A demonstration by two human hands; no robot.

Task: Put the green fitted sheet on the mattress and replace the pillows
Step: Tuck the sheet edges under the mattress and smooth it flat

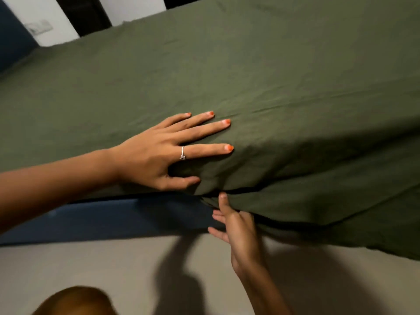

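Observation:
The green fitted sheet [272, 76] lies spread over the mattress and fills most of the view, with light creases. My left hand [159, 153] presses flat on top of it near the front edge, fingers spread and thumb at the fold. Below it, my right hand [236, 228] touches the loose hanging edge of the sheet, thumb pointing up against the fabric and fingers straight beside the bed base. To the right, the sheet's side hangs down loose over the edge. No pillow is in view.
The blue bed base [102, 219] shows under the mattress at the lower left. Grey floor [102, 269] runs along the front. A white wall with a socket [38, 27] and dark vertical bands stand beyond the far edge. My knee [75, 301] shows at the bottom.

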